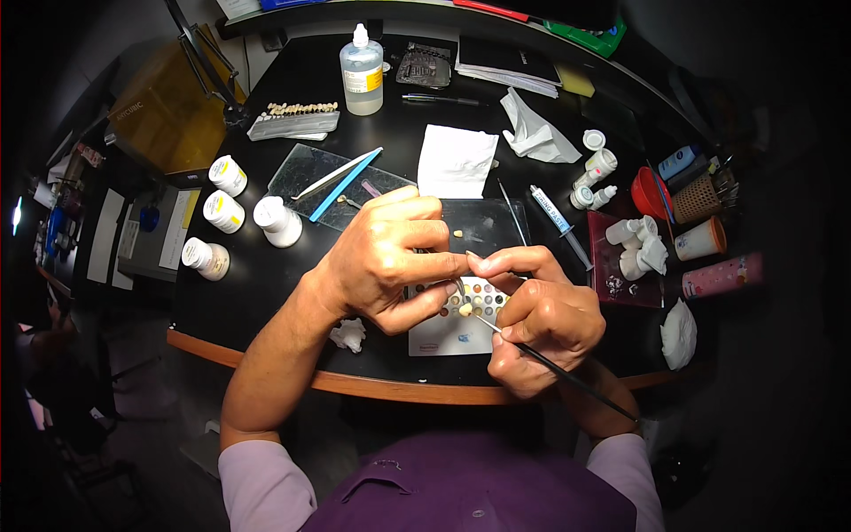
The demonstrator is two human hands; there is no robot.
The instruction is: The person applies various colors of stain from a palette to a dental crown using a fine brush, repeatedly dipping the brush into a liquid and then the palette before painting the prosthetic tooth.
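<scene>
Over the near middle of the desk, my left hand [394,253] is closed on a thin curved metal tool [461,288], mostly hidden by the fingers. At the tool's tip sits a small cream dental crown [466,309]. My right hand [550,324] pinches a fine brush [567,374] with a long black handle. The brush's tip meets or nearly meets the crown. One right fingertip touches the left fingers. Beneath both hands lies a white card [436,343] with rows of coloured round spots.
Farther back are a dark glass slab [306,168], a folded white tissue [456,161] and a clear bottle [362,75]. Several white jars [278,222] stand left. To the right lie a paste syringe [561,226] and a dark red tray [612,275] holding small bottles.
</scene>
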